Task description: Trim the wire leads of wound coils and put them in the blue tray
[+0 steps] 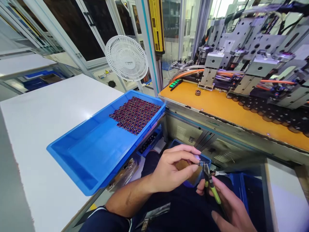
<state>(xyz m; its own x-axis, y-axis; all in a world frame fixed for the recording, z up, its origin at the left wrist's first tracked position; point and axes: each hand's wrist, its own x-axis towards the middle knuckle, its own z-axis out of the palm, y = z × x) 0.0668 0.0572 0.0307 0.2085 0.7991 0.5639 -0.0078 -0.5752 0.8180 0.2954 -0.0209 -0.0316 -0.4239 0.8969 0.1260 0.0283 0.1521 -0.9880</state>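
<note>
My left hand (177, 167) pinches a small part with thin wire-like leads (201, 162) between thumb and fingers; its exact kind is too small to tell. In my right hand (229, 199) is a pair of pliers or cutters (209, 180) with yellow-green and black handles. The tool's jaws point up and lie close to the leads, right beside my left fingertips. Whether the jaws touch a lead I cannot make out. Both hands are held above my lap, over a blue bin (190, 183) partly hidden behind them.
On the white table (31, 122) stands a long blue tray (87, 154), with many small dark round parts (137, 112) at its far end. A white fan (126, 58) rises behind it. Machinery (214, 67) stands on an orange bench top (188, 93) at right, one round part (198, 92) near its edge.
</note>
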